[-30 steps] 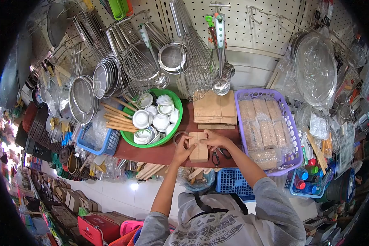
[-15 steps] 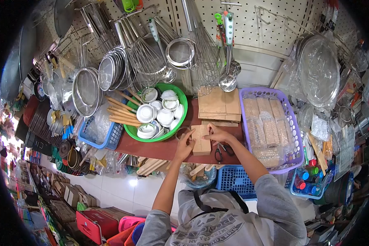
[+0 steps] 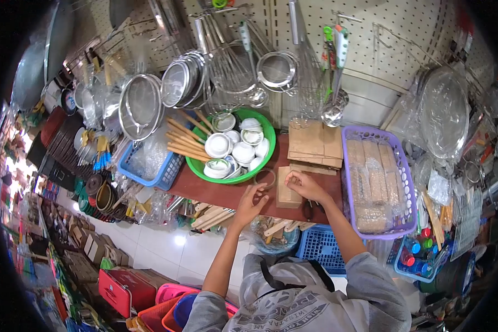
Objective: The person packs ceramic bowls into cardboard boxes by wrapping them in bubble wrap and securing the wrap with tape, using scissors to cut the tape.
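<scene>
A small brown cardboard box [image 3: 288,200] lies on the red-brown tabletop. My right hand [image 3: 309,186] is over its right upper part, with fingers curled in and pressed together; anything between them is too small to make out. My left hand [image 3: 251,203] hovers left of the box, apart from it, fingers spread and holding nothing. Just beyond its fingertips lies a tape roll [image 3: 274,176]. Scissors with dark handles [image 3: 310,211] rest right of the box, partly hidden under my right wrist.
A green basin [image 3: 270,133] of white bowls and wooden-handled tools stands to the left. Flat cardboard pieces [image 3: 315,145] are stacked behind the box. Wrapped brown packs fill a purple basket [image 3: 348,182] at right. Whisks [image 3: 232,72], strainers [image 3: 141,108] and ladles [image 3: 333,113] hang above.
My left hand has come off the box and moved left, its fingers opening. My right hand has stayed at the box, its fingers now curled. The whole view has shifted rightward.
</scene>
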Available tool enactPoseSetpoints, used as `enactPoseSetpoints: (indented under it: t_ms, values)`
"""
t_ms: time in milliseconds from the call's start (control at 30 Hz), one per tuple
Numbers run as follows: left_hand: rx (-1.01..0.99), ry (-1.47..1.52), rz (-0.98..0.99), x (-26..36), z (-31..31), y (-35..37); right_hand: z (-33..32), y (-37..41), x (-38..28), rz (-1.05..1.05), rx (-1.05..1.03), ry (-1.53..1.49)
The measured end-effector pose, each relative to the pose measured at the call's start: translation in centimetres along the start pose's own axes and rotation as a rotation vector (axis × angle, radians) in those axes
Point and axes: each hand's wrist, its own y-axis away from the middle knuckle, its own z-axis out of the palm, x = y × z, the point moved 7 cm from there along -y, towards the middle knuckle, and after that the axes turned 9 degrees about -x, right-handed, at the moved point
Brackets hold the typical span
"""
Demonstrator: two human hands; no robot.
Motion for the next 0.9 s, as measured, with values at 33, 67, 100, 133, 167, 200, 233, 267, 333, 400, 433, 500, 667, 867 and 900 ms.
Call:
enactPoseSetpoints:
  t_ms: [33,67,100,133,167,200,233,267,333,400,433,500,667,867,900]
  values:
    - [0.027,-0.027,0.027,0.4,-1.1,0.7,1.1,-0.1,-1.1,-0.068,-0.026,-0.078]
    - [0.067,-0.011,0.019,0.5,-2.2,1.5,2.0,-0.3,-2.2,-0.137,-0.053,-0.155]
    - [0.108,0.006,0.01,0.9,-3.3,2.4,3.1,-0.5,-3.9,-0.169,-0.085,-0.175]
    - [0.15,0.023,-0.001,1.2,-4.5,3.4,4.3,-1.1,-4.6,-0.203,-0.111,-0.181]
    - [0.202,-0.021,0.011,1.8,-5.8,4.5,5.6,-1.6,-5.2,-0.236,-0.139,-0.188]
    - [0.264,-0.023,0.01,2.0,-7.0,5.4,6.8,-2.5,-6.1,-0.27,-0.168,-0.196]
    - [0.326,-0.026,0.006,2.0,-8.2,6.5,7.8,-2.0,-9.1,-0.095,-0.219,-0.241]
    - [0.389,-0.032,0.005,2.0,-9.5,7.5,9.2,-3.1,-10.3,-0.158,-0.215,-0.267]
    - [0.483,-0.025,-0.017,1.9,-12.1,9.3,12.0,-4.9,-12.1,-0.283,-0.211,-0.323]
    - [0.581,-0.031,-0.035,1.8,-14.7,11.1,14.6,-7.1,-13.5,-0.308,-0.261,-0.241]
    - [0.617,-0.01,-0.058,1.8,-16.0,11.9,15.7,-7.9,-15.2,-0.366,-0.259,-0.211]
    - [0.666,-0.008,-0.067,1.2,-18.3,13.3,17.6,-9.3,-18.1,-0.381,-0.308,-0.191]
    - [0.728,-0.012,-0.089,-0.7,-24.0,14.9,22.3,-14.9,-21.1,-0.544,-0.311,-0.215]
    - [0.766,0.036,-0.051,-4.6,-29.9,14.8,25.7,-22.3,-23.6,-0.56,-0.216,-0.067]
    - [0.764,0.027,-0.075,-4.4,-30.9,14.6,26.3,-23.4,-23.9,-0.54,-0.204,-0.04]
